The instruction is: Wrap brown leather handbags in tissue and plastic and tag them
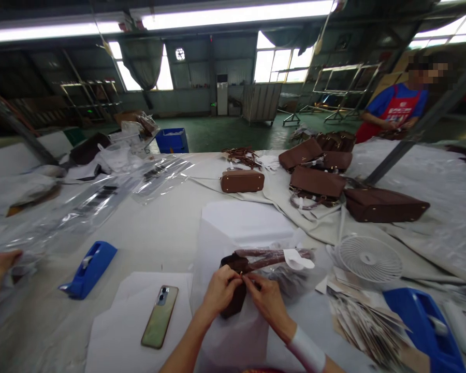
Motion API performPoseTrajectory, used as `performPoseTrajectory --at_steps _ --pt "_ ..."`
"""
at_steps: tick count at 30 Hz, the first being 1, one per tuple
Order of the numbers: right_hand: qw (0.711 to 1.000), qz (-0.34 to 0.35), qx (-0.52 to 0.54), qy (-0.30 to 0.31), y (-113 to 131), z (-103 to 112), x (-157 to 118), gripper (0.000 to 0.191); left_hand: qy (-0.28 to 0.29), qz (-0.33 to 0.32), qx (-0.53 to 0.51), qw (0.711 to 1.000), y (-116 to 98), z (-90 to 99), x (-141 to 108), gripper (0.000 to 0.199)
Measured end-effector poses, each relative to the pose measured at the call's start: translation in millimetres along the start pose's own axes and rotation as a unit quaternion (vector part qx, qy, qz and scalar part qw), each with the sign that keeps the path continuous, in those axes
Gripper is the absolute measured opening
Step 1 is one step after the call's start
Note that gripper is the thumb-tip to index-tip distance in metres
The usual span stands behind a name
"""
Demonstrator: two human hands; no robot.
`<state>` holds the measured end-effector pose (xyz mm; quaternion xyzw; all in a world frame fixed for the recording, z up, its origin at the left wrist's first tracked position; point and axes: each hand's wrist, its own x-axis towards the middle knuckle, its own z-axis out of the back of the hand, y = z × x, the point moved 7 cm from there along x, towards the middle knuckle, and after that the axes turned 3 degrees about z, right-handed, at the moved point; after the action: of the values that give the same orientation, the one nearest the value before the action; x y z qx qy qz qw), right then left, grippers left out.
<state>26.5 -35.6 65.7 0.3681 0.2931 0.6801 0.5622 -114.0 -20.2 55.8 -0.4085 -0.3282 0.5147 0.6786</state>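
2 hands pinching brown bag (233,290), phone (160,316) near

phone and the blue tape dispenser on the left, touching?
Apart. The head view shows bare table between the phone and the tape dispenser.

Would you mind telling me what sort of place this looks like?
Probably a handbag factory's packing floor: finished brown handbags lie on a long work table, with tape dispensers and clear plastic bags under strip lights.
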Motion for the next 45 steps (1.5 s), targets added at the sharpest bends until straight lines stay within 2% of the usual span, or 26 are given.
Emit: performPoseTrajectory --at_steps 3,6,8,10,12,14,17,19,23,24,26,28,30,32,35,38,42,44,45 --pt "0.999 -0.028 0.04 0.003 -5.2 8.8 1.3 0.034 -0.017 -0.013 0.005 1.0 -4.1 1.0 -2.3 0.019" --pt "0.994 -0.057 0.085 0.037 -8.7 22.6 2.0 0.031 -0.074 -0.008 0.01 0.997 -7.0 5.2 -6.7 0.022" --pt "0.988 -0.073 0.116 0.069 -9.6 33.8 1.4 0.027 -0.108 0.03 -0.026 0.993 -6.2 9.0 -9.3 0.022" --pt "0.98 -0.09 0.152 0.088 -10.3 46.7 -0.4 0.025 -0.094 0.106 -0.138 0.98 -2.2 6.0 -10.8 0.026" --pt "0.969 -0.111 0.192 0.113 -10.5 56.3 -3.8 0.029 -0.041 0.191 -0.299 0.934 -1.6 -6.1 -13.2 0.033" --pt "0.954 -0.126 0.226 0.152 -8.3 60.9 -8.3 0.033 0.004 0.254 -0.431 0.866 -7.2 -19.5 -17.0 0.036" --pt "0.945 -0.131 0.243 0.176 -2.8 65.9 -13.7 0.034 0.03 0.312 -0.522 0.794 -16.2 -34.5 -23.4 0.032" --pt "0.942 -0.138 0.26 0.163 -0.3 67.5 -17.0 0.036 0.03 0.32 -0.546 0.774 -20.3 -42.7 -27.4 0.035" --pt "0.919 -0.154 0.319 0.17 1.7 52.9 -28.2 0.033 0.022 0.29 -0.56 0.776 -27.3 -56.9 -35.7 0.045" --pt "0.924 -0.15 0.313 0.161 0.4 49.1 -30.3 0.034 0.019 0.284 -0.561 0.778 -28.4 -60.2 -38.2 0.047" --pt "0.956 -0.123 0.248 0.1 -4.2 47.8 -31.5 0.031 0.011 0.279 -0.557 0.782 -29.7 -65.1 -42.6 0.05" --pt "0.989 -0.051 0.141 0.019 -2.3 52.8 -31.8 0.024 -0.004 0.278 -0.55 0.788 -28.6 -67.2 -45.7 0.051" --pt "0.997 0.066 0.048 -0.012 10.7 53.6 -34.5 0.016 -0.019 0.284 -0.55 0.785 -25.5 -68.4 -47.9 0.052" --pt "0.984 0.176 -0.011 -0.007 24.7 50.9 -40.3 0.019 -0.033 0.292 -0.559 0.775 -20.8 -69.0 -49.5 0.053" --pt "0.965 0.253 -0.065 -0.013 32.6 50.9 -47.6 0.024 -0.034 0.299 -0.577 0.759 -15.9 -71.3 -50.7 0.054" --pt "0.955 0.273 -0.107 -0.034 30.2 51.4 -51.0 0.023 -0.021 0.298 -0.59 0.75 -16.7 -74.9 -50.5 0.053" --pt "0.93 0.302 -0.177 -0.108 29.1 56.4 -56.2 0.015 -0.012 0.301 -0.594 0.746 -19.4 -81.2 -50.3 0.05" --pt "0.925 0.293 -0.187 -0.151 27.9 63.3 -57.8 0.011 -0.005 0.29 -0.572 0.768 -17.4 -83.1 -48.5 0.046" --pt "0.932 0.273 -0.173 -0.167 25.5 67.8 -57.2 0.011 -0.005 0.283 -0.548 0.787 -14.1 -82.9 -47.2 0.044"
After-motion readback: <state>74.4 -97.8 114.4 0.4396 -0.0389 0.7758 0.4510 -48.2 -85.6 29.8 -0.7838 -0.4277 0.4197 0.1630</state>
